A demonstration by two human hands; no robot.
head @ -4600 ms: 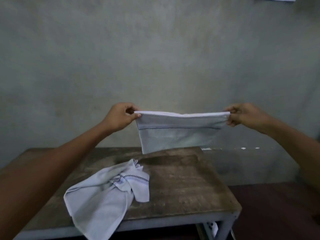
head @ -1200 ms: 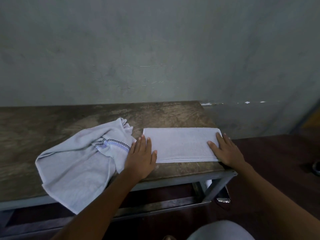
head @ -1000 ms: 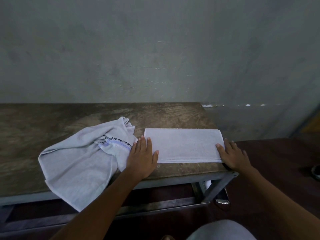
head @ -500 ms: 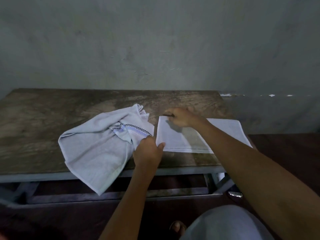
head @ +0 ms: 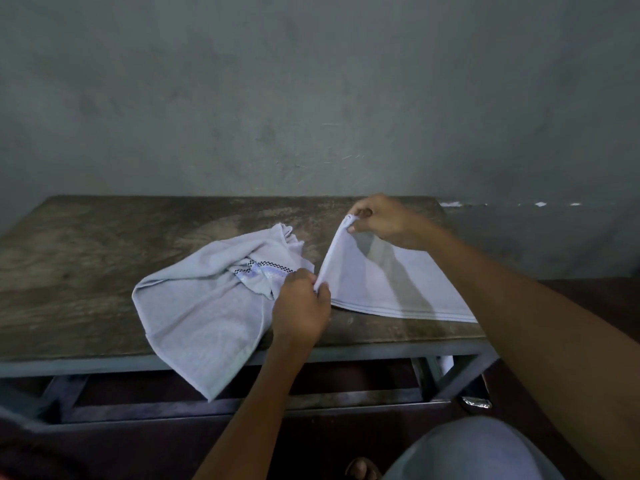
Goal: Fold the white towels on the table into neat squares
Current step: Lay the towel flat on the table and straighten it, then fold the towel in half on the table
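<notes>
Head view: the folded white towel [head: 391, 285] lies on the right end of the desk [head: 86, 254]. It is a long rectangle whose long axis runs left to right along the front edge, its resting short end pointing toward the desk's right corner. Its left short end is raised off the wood. My left hand [head: 301, 303] pinches the near corner between thumb and curled fingers [head: 320, 295], and my right hand [head: 381, 220] pinches the far corner the same way, so the lifted edge runs away from me toward the wall. The rest of the cloth lies flat to the right of both hands, partly under my right forearm. I judge the next move is to carry this edge rightward along the long axis onto the resting end, halving the strip into a square. Both corners must travel together or the edges will skew. The crumpled towel [head: 207, 299] with the checked band sits just left of my left hand, one corner hanging over the front edge, not yet folded.
</notes>
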